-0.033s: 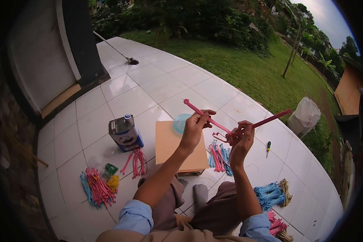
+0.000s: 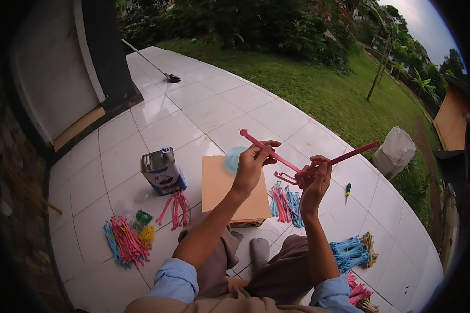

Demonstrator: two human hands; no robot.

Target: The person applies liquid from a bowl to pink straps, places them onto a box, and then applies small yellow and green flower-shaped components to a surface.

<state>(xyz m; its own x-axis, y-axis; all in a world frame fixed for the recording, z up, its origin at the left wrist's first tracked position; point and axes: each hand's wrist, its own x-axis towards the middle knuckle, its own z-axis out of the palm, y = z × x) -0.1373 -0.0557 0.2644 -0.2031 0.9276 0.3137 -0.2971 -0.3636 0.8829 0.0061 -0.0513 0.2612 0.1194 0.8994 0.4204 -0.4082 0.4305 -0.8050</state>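
Observation:
Raised over the cardboard box [image 2: 230, 201], both hands hold a long pink plastic piece bent in a wide V, with one pink arm [image 2: 256, 142] up to the left and another pink arm [image 2: 352, 151] up to the right. My left hand [image 2: 252, 167] pinches the left arm between thumb and fingers. Where the arms meet, my right hand [image 2: 314, 180] closes around the joint and partly hides it. A thin pink loop [image 2: 285, 178] sticks out beside the right fingers. Whether the arms are one part or two, I cannot tell.
A translucent blue bowl [image 2: 233, 159] sits on the box. On the tiles lie pink and blue strips [image 2: 285, 203], a pink pile [image 2: 128, 240], blue bundles [image 2: 350, 253] and a green-yellow screwdriver [image 2: 348, 192]. A metal can [image 2: 163, 172] stands left; a white sack [image 2: 395, 151] stands right.
The pink piece has shifted very slightly to the right, and its thin loop shows a slightly different shape. Both hands keep their grip.

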